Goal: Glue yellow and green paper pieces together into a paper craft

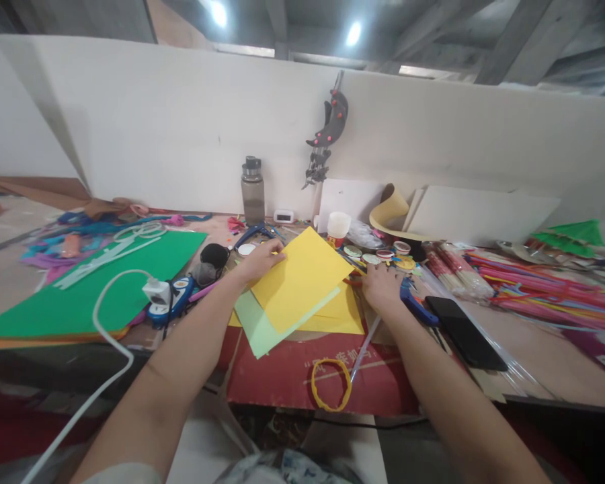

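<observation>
My left hand (263, 261) is closed on the left edge of a yellow sheet of paper (305, 279), which is tilted with one corner pointing away from me. Under it lies a pale green sheet (262, 334), and more yellow paper (350, 312) shows beneath that. My right hand (383, 286) is just right of the yellow sheet's corner, reaching palm down with its fingers apart among small items. A dark, thin tool (353, 261) lies by its thumb side; its kind is unclear. Blue-handled pliers (417, 304) lie right of that hand.
A red board (282, 376) carries a yellow ring (331, 384). Left are green sheets (146, 282) and a blue device with a white cable (174, 299). Right are a black phone (464, 333) and pipe cleaners (539, 286). Behind stand a bottle (253, 195) and a paper cup (337, 227).
</observation>
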Demonstrator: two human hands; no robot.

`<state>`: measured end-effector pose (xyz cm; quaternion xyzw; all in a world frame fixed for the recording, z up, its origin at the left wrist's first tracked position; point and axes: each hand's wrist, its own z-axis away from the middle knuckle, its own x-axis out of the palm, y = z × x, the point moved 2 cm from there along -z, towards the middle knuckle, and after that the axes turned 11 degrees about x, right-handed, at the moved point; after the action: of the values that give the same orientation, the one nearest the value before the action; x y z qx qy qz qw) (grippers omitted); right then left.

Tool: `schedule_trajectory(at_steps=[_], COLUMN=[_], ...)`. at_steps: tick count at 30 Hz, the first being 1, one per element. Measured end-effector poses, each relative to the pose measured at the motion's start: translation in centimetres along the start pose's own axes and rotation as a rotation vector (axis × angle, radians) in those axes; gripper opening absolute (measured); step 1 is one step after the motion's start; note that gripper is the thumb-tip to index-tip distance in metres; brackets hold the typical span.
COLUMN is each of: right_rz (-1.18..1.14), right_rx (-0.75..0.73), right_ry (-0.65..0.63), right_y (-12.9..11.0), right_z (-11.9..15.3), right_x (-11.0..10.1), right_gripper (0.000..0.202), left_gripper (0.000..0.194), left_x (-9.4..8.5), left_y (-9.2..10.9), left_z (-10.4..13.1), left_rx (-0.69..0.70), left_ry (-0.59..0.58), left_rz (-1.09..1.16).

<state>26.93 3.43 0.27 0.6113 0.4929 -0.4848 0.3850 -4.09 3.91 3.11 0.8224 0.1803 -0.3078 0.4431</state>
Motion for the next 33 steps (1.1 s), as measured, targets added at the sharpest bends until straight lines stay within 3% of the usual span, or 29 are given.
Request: schedule_trajectory(at_steps=[3, 7, 12, 18, 25, 29, 33], right_rz=[-0.019, -0.12, -0.199, -0.213, -0.249, -0.402, -0.659], right_rx=[-0.028, -0.118, -0.198, -0.255, -0.317, -0.299, -0.23], right_ry=[0.031, 0.018, -0.015, -0.039, -0.095, -0.14, -0.27], right_y=[-0.2, -1.4, -4.2, -7.4, -9.0, -9.1, -9.1], right_z=[-0.3, -2.0, -4.5, -6.7, -7.7, -8.3, -9.9], right_x=[-0.7, -1.8, -2.1, -0.9, 1.3, 2.1, 2.4], right_gripper=[0.039, 0.04, 0.032, 0.032, 0.023, 0.017, 0.005], left_gripper=[0.013, 0.009, 0.01, 0.016, 0.014, 0.016, 0.019], left_x=[-0.5, 0.9, 1.5, 0.3, 1.4, 2.0, 2.4], left_y=[-0.3, -1.5, -2.1, -1.2, -0.7, -1.1, -1.1], left_z=[-0.2, -0.3, -0.3, 0.6, 1.0, 1.0, 1.0], left_rx=[0.014, -0.015, -0.028, -0.074, -0.034, -0.014, -0.008], left_ry=[-0.026, -0.235, -0.206, -0.238, -0.457, -0.528, -0.55], left_rz=[-0.038, -0.118, -0.166, -0.021, -0.04, -0.136, -0.197])
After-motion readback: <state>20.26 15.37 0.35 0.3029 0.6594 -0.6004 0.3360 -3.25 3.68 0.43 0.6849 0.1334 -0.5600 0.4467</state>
